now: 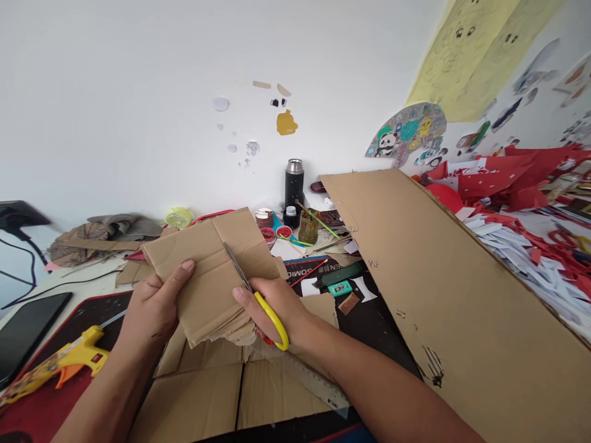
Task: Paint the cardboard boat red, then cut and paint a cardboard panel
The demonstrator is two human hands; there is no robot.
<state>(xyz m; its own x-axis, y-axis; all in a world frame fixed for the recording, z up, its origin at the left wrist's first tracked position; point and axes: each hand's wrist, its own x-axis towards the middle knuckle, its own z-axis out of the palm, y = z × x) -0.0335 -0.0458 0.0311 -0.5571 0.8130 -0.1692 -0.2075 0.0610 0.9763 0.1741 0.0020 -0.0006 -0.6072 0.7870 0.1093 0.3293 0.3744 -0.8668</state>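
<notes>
At the centre of the frame the left hand [154, 307] grips a piece of cardboard [210, 274] with its fingers, while the right hand [277, 314] is clenched on yellow-handled scissors [258, 301] (blades up against that piece). Below them lie flat cardboard sheets [221, 394] and a ruler [318, 381] on the table [378, 320], with a yellow glue gun [60, 363] at lower left and a big cardboard panel [452, 295] on the right.

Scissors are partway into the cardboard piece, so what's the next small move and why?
Probably close the scissors and feed them forward: the right hand has the blades set into the cardboard piece, and the left hand steadies its left edge.
</notes>
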